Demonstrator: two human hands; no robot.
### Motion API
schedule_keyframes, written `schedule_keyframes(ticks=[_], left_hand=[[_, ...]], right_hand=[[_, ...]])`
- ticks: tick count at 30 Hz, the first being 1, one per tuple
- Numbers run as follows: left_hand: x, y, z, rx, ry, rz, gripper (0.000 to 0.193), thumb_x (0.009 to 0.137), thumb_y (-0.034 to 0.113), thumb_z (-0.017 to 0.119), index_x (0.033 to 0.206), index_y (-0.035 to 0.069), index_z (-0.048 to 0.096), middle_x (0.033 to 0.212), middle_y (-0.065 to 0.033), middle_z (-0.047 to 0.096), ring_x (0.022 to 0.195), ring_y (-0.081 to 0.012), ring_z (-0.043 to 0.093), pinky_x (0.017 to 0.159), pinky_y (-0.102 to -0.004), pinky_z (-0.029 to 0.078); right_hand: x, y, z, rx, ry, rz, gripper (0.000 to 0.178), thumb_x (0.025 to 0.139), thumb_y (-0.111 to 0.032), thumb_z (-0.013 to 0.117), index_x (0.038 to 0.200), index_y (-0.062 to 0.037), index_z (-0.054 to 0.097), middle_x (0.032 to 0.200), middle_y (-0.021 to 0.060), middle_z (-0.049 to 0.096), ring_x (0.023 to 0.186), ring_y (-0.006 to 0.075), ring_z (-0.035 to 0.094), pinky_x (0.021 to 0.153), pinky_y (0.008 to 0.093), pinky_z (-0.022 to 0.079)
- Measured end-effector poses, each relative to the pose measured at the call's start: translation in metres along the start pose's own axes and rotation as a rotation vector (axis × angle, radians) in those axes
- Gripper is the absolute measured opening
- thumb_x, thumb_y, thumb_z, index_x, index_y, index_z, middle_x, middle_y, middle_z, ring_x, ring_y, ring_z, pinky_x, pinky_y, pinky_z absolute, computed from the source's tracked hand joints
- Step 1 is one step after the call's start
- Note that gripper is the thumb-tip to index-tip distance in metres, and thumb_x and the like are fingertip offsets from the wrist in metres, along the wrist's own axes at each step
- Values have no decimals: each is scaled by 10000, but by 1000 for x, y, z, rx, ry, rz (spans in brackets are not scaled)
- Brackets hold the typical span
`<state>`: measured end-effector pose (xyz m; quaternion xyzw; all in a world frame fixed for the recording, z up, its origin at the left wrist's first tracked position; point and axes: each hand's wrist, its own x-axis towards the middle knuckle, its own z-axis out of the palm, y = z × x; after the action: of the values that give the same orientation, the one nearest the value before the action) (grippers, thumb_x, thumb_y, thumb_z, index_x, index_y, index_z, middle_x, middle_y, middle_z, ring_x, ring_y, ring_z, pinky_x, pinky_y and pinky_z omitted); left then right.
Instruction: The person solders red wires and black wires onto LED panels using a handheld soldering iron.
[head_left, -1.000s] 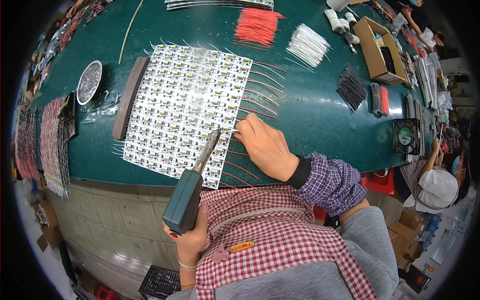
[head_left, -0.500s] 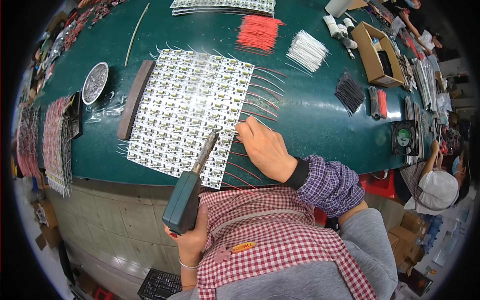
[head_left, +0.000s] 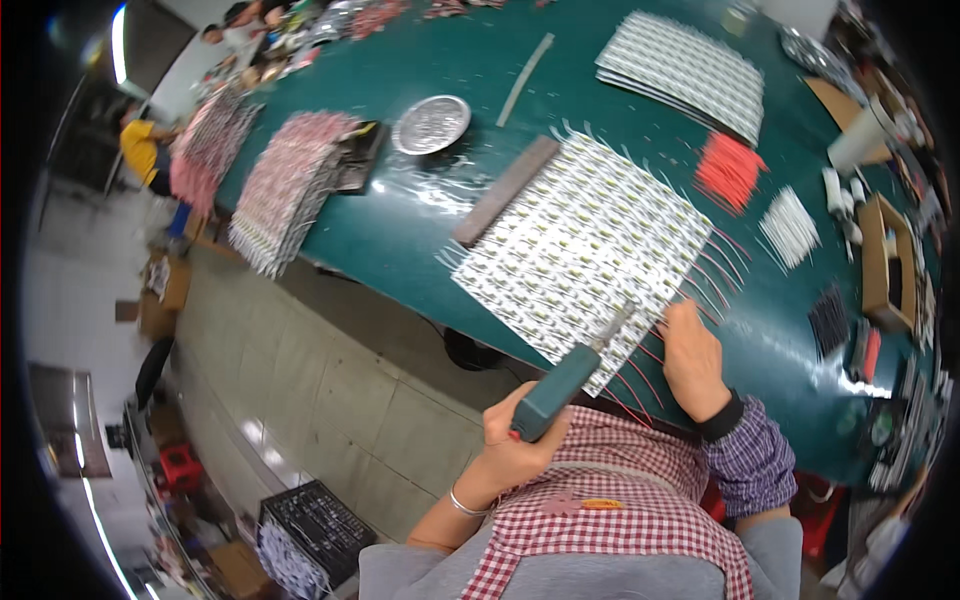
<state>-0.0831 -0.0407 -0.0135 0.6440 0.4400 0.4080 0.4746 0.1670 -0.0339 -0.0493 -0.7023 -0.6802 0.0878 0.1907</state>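
A white circuit-board panel (head_left: 590, 235), crowded with small components, lies at an angle on the green table. My left hand (head_left: 512, 450) is wrapped round the green handle of a soldering iron (head_left: 560, 388); its metal tip is over the panel near the right edge. At that edge my right hand (head_left: 695, 360) is closed in a pinch, seemingly on a thin wire, though blur hides its fingertips. Red and white wires (head_left: 632, 392) stick out along this side. A dark brown bar (head_left: 507, 190) lies against the panel's left edge.
A metal bowl (head_left: 431, 125) and stacked wired boards (head_left: 295, 180) stand left. Farther off are stacked panels (head_left: 680, 70), red wires (head_left: 730, 172) and white wires (head_left: 790, 228). Black wires (head_left: 828, 320) and a cardboard box (head_left: 888, 262) lie right. A person in yellow (head_left: 145, 148) is far left.
The view has swung left, so the table and panel appear farther right and turned. Both hands keep their grips; the iron's tip stays over the panel near my right hand.
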Motion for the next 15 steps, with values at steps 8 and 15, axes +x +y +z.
schedule_keyframes(ticks=[8, 15], left_hand=[[-5, 5, -3, 13, 47, 46, 247, 803, 21, 733, 1027, -38, 648, 786, -87, 647, 654, -129, 597, 604, -272, 484], [-2, 2, 1, 2, 78, 91, 181, 781, 10, 747, 944, -22, 676, 798, -58, 666, 636, -92, 596, 551, -248, 457]], right_hand=[[6, 14, -36, 487, -127, 198, 71, 988, -57, 469, 1014, -4, 429, 789, 169, 556, 688, 308, 564, 634, 396, 448], [-8, 58, -49, 738, -211, 320, 199, 1047, -136, 414, 991, -9, 558, 757, -9, 476, 626, 81, 428, 563, 233, 371]])
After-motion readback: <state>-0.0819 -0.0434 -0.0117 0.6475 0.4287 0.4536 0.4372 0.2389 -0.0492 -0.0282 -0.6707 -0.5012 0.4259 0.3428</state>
